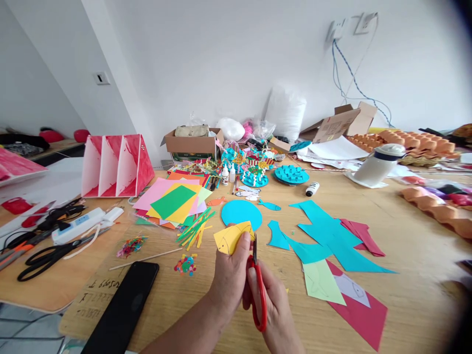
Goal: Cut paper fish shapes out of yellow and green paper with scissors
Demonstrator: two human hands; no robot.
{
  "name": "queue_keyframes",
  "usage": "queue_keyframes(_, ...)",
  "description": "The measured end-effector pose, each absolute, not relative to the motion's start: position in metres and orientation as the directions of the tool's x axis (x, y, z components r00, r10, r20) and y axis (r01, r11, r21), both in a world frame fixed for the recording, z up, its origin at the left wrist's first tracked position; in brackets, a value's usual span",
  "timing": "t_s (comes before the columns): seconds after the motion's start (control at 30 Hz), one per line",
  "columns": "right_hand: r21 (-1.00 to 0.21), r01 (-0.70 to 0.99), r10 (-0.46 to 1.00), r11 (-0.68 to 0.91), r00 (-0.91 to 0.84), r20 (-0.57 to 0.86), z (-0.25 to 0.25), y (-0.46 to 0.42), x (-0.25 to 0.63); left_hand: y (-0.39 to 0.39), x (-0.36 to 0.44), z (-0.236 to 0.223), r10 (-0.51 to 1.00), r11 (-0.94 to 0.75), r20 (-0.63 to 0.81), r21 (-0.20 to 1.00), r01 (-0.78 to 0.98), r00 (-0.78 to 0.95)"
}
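Observation:
My left hand (230, 270) pinches a piece of yellow paper (226, 239) with a fish outline drawn on it. In my right hand (275, 300) is a pair of red-handled scissors (262, 307), its dark blades at the paper's right edge; whether they are fully closed is hard to make out. Just beyond the paper lies a blue paper circle (241, 212). A blue paper fish (270, 205) and an orange paper fish (216, 201) rest near it. On the right are blue paper offcuts (332, 231) and a pale green sheet (321, 281) with a faint drawing.
Coloured paper sheets (177, 201) and paper strips (195, 228) lie on the left, with a black phone (123, 307) at the front. Black scissors (55, 255) and a power strip (79, 225) are farther left. A white bottle (379, 164) and egg trays (438, 209) stand right.

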State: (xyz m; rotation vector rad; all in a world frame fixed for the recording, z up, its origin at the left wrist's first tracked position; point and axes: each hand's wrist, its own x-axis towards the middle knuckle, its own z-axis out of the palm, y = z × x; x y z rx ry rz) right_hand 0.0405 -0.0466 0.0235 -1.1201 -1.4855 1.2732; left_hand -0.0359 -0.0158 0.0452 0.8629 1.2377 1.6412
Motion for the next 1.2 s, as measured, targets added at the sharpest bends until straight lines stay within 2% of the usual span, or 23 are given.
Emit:
queue_keyframes(0.4,-0.988,0.140,0.973,0.070,-0.227,0.036,0.020,-0.047,0.045,-0.016,-0.037,0.046,0.927,-0.066,-0.031,0.967,-0.244,-0.373)
queue_keyframes(0.63,-0.990,0.139,0.982,0.017,-0.188,-0.010,0.017,-0.049,0.048,-0.016,-0.036,0.050,0.935,-0.090,-0.023,0.950,-0.299,-0.354)
queue_keyframes(1.0,-0.979,0.204,0.968,0.031,-0.252,-0.022,0.018,-0.049,0.053,-0.014,-0.037,0.047,0.941,-0.109,-0.005,0.942,-0.318,-0.339)
queue_keyframes(1.2,-0.980,0.192,0.976,0.043,-0.216,0.001,0.008,-0.049,0.051,-0.013,-0.039,0.050,0.944,-0.098,-0.011,0.944,-0.314,-0.328)
